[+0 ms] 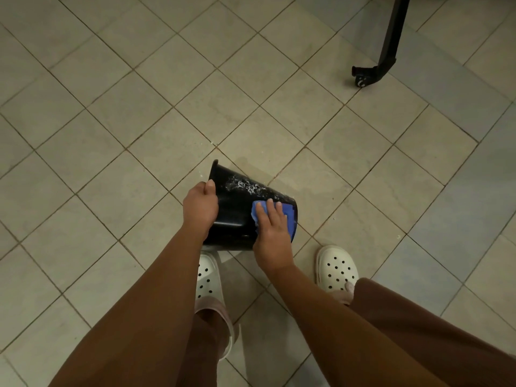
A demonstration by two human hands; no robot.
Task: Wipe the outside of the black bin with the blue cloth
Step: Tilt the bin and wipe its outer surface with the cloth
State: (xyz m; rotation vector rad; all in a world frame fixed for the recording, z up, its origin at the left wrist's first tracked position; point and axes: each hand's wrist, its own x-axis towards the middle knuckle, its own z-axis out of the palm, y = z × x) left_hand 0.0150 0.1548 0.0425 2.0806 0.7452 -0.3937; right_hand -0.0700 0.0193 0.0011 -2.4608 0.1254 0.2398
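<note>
The black bin [237, 208] is tipped on its side above the tiled floor, its rim at the left and its base at the right. White soapy streaks run along its upper wall. My left hand [199, 208] grips the rim, thumb on the outside. My right hand [272, 233] lies flat with straight fingers on the blue cloth [289, 216], pressing it against the bin's wall near the base. Most of the cloth is hidden under that hand.
Beige floor tiles [139, 121] spread all around. My two feet in white perforated clogs [336, 268] stand just below the bin. A black furniture leg with a caster [375, 71] stands at the upper right.
</note>
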